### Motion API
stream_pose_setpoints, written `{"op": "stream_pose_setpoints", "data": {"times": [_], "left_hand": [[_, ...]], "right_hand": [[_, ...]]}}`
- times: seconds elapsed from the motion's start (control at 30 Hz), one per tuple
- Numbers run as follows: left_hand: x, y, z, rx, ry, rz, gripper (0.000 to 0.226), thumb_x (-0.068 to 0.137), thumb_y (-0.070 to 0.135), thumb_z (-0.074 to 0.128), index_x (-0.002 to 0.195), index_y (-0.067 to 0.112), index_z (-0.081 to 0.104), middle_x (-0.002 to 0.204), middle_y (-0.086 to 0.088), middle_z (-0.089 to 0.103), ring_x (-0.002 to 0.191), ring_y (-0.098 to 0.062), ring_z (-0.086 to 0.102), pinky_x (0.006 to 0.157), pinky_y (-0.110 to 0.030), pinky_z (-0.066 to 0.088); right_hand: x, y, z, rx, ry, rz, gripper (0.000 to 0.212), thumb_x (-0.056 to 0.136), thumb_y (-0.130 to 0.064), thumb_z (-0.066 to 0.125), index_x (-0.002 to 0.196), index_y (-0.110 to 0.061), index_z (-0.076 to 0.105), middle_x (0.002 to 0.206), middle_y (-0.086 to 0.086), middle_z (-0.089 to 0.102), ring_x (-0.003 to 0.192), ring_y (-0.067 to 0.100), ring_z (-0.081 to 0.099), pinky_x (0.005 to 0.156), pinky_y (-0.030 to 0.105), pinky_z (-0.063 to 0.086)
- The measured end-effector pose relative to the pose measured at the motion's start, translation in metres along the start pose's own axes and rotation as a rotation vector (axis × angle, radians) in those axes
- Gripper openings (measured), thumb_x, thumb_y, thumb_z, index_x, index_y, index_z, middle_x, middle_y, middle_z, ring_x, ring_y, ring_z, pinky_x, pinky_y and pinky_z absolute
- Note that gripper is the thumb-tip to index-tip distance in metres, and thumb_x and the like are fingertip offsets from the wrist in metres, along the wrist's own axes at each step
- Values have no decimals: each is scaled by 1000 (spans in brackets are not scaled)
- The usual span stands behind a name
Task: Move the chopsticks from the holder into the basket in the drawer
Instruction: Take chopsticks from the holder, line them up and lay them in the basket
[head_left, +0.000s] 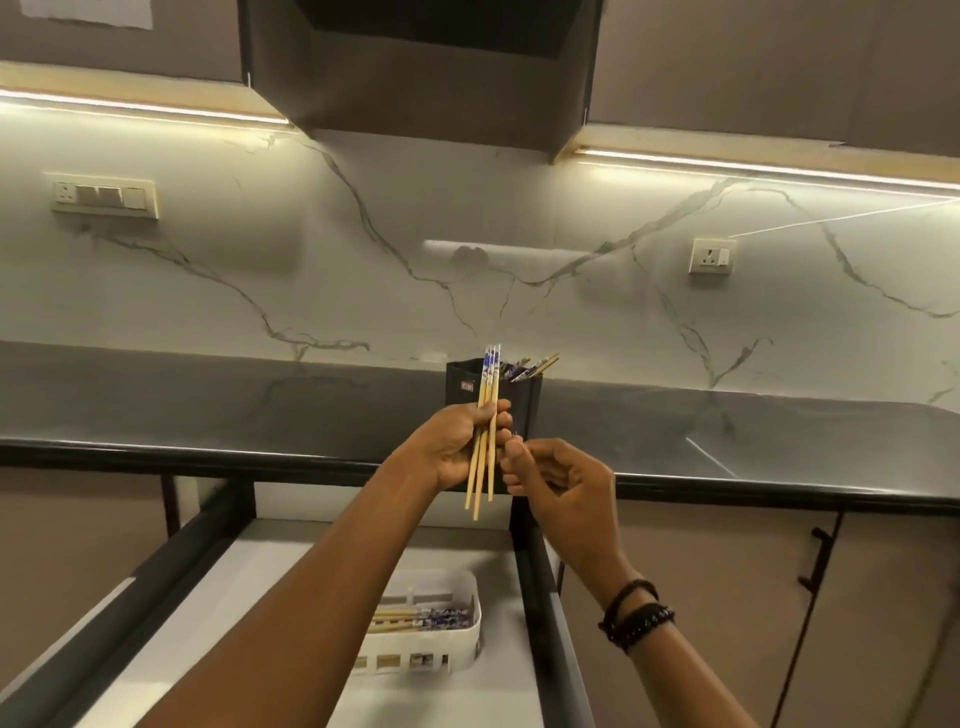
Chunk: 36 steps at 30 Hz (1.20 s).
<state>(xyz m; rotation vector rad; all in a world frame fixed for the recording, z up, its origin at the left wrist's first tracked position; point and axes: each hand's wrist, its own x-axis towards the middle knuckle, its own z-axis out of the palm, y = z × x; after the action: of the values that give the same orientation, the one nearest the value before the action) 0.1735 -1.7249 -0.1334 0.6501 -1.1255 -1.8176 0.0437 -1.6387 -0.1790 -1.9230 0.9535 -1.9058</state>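
My left hand (457, 449) grips a small bundle of wooden chopsticks (487, 395) with blue-and-white patterned tops, held upright in front of the black holder (524, 402). More chopsticks (535, 366) lean out of the holder's top towards the right. My right hand (558, 486) hovers just right of the bundle, fingers curled with the thumb tip close to the sticks; it holds nothing that I can see. Below, the white slotted basket (470, 636) lies in the open drawer (260, 571) with several chopsticks (421, 619) lying flat inside, partly hidden by my left forearm.
The holder stands on a dark grey counter (779, 426) below a white marble backsplash. The drawer's black frame rail (540, 597) runs along its right side. A cabinet door with a black handle (815, 558) is at right. An extractor hood (426, 62) hangs overhead.
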Motion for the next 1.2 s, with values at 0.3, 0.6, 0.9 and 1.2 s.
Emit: {"op": "stream_pose_setpoints", "data": {"times": [0.3, 0.6, 0.9, 1.2], "left_hand": [[-11, -12, -34, 250, -17, 145, 26, 103, 20, 38, 119, 5, 53, 73, -3, 60, 61, -14, 59, 62, -27, 55], [-17, -58, -84, 487, -71, 89, 27, 103, 24, 38, 115, 8, 57, 80, -7, 64, 64, -15, 60, 63, -28, 52], [-9, -78, -103, 600, -93, -27, 27, 102, 29, 41, 107, 18, 65, 88, -4, 71, 73, -15, 66, 65, -26, 54], [-5, -96, -87, 974, 431, 491, 12, 90, 31, 64, 96, 23, 59, 92, 6, 61, 82, -9, 58, 63, -17, 45]], "right_hand": [[19, 30, 22, 17, 107, 179, 20, 91, -26, 64, 82, -10, 70, 65, 6, 72, 58, 20, 70, 55, 25, 58], [18, 65, 49, 74, 127, 437, 29, 85, -23, 72, 109, -10, 63, 97, 6, 73, 86, 15, 73, 77, 29, 61], [24, 77, 47, 338, -80, 631, 25, 94, -15, 58, 118, -8, 59, 105, 8, 74, 98, 22, 72, 81, 30, 60], [23, 80, 38, 482, 129, 621, 19, 94, -7, 56, 114, -7, 58, 107, 12, 72, 98, 18, 71, 80, 27, 60]]}}
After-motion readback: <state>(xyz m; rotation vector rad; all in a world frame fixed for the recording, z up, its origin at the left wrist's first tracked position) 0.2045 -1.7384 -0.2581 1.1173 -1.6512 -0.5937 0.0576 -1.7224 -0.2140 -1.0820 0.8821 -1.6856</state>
